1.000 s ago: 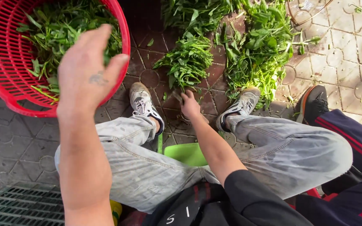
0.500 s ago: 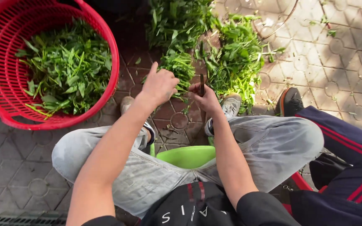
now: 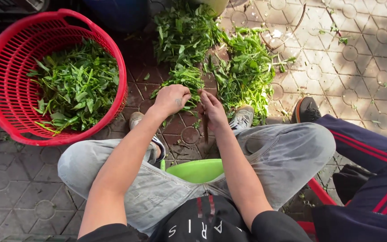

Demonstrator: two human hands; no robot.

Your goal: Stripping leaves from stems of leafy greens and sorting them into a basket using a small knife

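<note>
Under the left hand (image 3: 172, 98), greens (image 3: 185, 79) hide its fingertips.

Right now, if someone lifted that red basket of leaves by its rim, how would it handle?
The red basket probably feels light for its size: its walls are open plastic mesh, and the leafy greens only part-fill it. The mesh may flex a little. With a wide round base flat on the paving, it looks unlikely to tip.

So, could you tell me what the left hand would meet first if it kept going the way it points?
The left hand already reaches the small bunch of greens on the paving; beyond lies the larger leaf pile.
</note>
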